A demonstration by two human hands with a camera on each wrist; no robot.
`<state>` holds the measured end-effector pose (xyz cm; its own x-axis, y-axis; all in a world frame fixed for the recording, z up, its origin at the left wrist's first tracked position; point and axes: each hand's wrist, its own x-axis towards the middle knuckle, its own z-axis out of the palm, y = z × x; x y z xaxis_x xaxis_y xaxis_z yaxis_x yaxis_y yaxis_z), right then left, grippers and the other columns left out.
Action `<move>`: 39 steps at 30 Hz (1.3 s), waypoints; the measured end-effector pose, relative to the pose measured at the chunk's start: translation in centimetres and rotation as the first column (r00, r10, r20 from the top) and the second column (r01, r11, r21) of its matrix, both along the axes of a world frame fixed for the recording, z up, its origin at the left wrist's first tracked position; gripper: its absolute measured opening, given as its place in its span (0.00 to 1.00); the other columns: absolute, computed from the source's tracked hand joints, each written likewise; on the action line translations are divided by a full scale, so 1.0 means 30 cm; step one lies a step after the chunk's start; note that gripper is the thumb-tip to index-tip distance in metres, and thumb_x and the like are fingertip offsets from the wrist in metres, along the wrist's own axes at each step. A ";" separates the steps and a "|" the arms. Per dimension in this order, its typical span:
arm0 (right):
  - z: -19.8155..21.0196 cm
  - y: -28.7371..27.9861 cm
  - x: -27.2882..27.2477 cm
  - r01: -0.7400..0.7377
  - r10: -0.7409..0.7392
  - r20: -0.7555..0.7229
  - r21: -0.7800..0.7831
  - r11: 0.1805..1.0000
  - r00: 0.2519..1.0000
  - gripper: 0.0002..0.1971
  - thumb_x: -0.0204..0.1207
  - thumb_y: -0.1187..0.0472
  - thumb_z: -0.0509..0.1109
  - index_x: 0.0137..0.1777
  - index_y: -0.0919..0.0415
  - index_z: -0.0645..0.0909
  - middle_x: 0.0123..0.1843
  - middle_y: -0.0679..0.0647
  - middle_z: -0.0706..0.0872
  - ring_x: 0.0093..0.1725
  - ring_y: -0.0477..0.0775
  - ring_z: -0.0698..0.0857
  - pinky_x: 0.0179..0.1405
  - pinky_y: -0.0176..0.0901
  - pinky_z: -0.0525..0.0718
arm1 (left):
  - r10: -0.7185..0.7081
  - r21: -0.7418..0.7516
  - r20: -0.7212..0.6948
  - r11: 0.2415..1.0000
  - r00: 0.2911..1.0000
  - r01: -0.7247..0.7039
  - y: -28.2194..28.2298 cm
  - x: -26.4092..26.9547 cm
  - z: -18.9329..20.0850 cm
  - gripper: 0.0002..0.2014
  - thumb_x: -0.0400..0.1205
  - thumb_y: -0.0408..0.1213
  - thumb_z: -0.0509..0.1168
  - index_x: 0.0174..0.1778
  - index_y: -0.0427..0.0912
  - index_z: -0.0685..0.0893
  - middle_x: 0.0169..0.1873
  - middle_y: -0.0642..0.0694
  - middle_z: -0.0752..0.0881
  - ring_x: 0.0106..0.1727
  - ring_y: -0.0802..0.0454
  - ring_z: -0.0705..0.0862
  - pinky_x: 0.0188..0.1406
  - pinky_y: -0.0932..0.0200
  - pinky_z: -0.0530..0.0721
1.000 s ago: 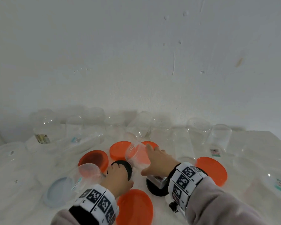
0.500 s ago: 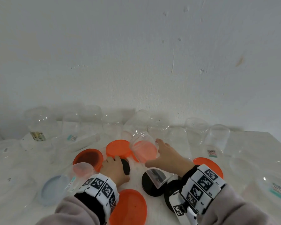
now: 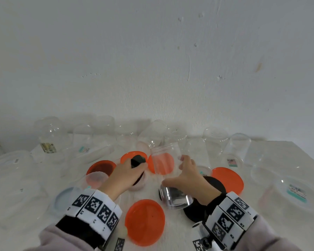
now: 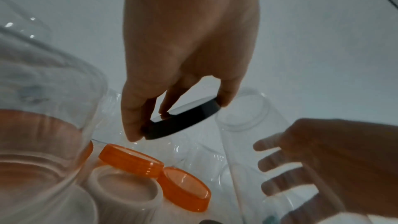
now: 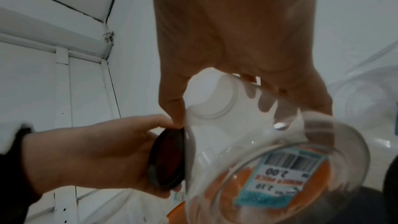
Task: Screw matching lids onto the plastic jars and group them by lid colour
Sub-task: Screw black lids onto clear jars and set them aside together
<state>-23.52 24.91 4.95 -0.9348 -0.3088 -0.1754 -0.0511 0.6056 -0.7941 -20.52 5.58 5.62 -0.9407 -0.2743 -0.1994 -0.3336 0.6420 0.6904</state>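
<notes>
My left hand (image 3: pixel 127 171) grips a small black lid (image 3: pixel 137 161) by its rim, lifted off the table; the left wrist view shows the black lid (image 4: pixel 185 118) pinched between thumb and fingers. My right hand (image 3: pixel 187 174) holds a clear plastic jar (image 3: pixel 168 171) tilted, its mouth toward me and its base pointing away. In the right wrist view the jar (image 5: pixel 247 142) carries a price sticker, and the black lid (image 5: pixel 167 159) sits just left of it. Lid and jar are apart by a small gap.
Orange lids (image 3: pixel 145 221) (image 3: pixel 227 179) (image 3: pixel 132 156) and larger black lids (image 3: pixel 214 183) lie on the white table (image 3: pixel 283 156). Several open clear jars (image 3: pixel 237 149) stand along the back wall; more clear containers (image 3: pixel 295 192) sit at both sides. A pale blue lid (image 3: pixel 64 198) lies at left.
My left hand picked the black lid off the table and raised it. My right hand lifted the clear jar and tilted it more upright, beside the lid.
</notes>
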 end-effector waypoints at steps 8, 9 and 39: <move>-0.051 0.006 0.096 0.006 -0.003 0.044 -0.060 0.998 0.999 0.49 0.60 0.52 0.83 0.75 0.52 0.54 0.64 0.49 0.68 0.59 0.49 0.76 0.41 0.28 0.77 | 0.012 0.238 -0.155 0.971 0.988 0.026 0.030 0.077 0.094 0.15 0.84 0.58 0.54 0.52 0.52 0.76 0.46 0.49 0.81 0.48 0.54 0.81 0.45 0.60 0.77; -0.057 0.015 0.110 -0.002 0.006 0.063 -0.058 0.998 0.998 0.50 0.59 0.51 0.83 0.76 0.50 0.53 0.63 0.50 0.70 0.58 0.49 0.78 0.41 0.29 0.78 | -0.023 0.230 -0.170 0.971 0.985 0.063 0.038 0.087 0.103 0.14 0.84 0.59 0.53 0.50 0.54 0.76 0.45 0.49 0.81 0.47 0.54 0.81 0.44 0.63 0.76; -0.176 0.046 0.143 -0.006 -0.012 -0.069 -0.253 0.967 0.998 0.54 0.52 0.59 0.88 0.69 0.39 0.52 0.53 0.43 0.82 0.53 0.33 0.82 0.44 0.29 0.83 | -0.421 -0.094 -0.247 0.907 0.873 0.411 0.179 0.095 0.096 0.41 0.73 0.60 0.71 0.79 0.52 0.63 0.73 0.57 0.65 0.64 0.63 0.67 0.47 0.75 0.68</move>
